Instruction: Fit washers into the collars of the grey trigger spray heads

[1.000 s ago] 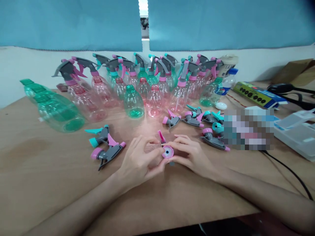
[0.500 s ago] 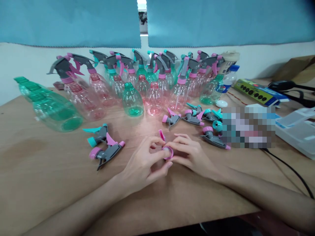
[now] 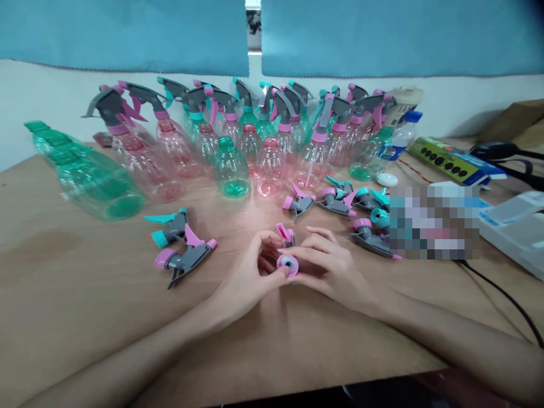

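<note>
Between both hands, just over the table's front half, is a pink-and-grey spray trigger head (image 3: pixel 289 264), its round collar facing me and a dark hole in the middle of its pale inside. My left hand (image 3: pixel 250 266) is closed on it from the left, thumb at the collar's lower rim. From the other side, my right hand (image 3: pixel 331 263) grips the collar between thumb and fingers. The pink lever sticks up behind the fingers; much of the grey body is hidden. Two loose trigger heads, one teal (image 3: pixel 170 228) and one pink (image 3: pixel 186 259), lie to the left.
Spray bottles, pink (image 3: pixel 271 170) and green (image 3: pixel 232 173), crowd the table's back, several with trigger heads fitted. More loose trigger heads (image 3: pixel 335 201) lie right of centre. At the right are a blue-yellow box (image 3: pixel 453 161), a clear plastic case (image 3: pixel 514 226) and a black cable (image 3: pixel 501 289).
My left thumb has moved from across the collar's opening down to its lower rim, so the inside now shows. The camera view has shifted slightly.
</note>
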Demonstrator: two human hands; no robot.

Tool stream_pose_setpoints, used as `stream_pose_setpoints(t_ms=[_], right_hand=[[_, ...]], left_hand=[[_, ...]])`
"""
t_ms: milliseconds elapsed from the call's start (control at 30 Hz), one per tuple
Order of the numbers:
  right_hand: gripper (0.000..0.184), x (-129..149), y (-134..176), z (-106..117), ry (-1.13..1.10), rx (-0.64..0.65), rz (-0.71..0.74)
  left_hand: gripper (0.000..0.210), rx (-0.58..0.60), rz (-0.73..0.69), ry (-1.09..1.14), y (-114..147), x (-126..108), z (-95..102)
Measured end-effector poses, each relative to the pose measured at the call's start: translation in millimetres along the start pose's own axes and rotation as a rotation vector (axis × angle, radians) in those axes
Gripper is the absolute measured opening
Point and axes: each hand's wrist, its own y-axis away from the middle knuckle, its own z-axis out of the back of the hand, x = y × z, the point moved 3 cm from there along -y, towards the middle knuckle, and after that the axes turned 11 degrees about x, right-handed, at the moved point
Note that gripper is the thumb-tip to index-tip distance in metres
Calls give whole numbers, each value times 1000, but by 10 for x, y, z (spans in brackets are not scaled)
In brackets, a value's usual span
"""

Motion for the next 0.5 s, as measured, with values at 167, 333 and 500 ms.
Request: stream_pose_setpoints(t_ms=[167, 333, 500], right_hand=[[24, 39, 4, -13, 66, 24, 27], [25, 82, 6, -12, 54, 21, 59], [22, 105, 14, -28, 100, 13, 82]], left_hand=[[21, 84, 8, 61, -23, -15, -15], [23, 3, 33, -11, -16, -71, -45], [28, -41, 88, -115, 25, -51, -75]])
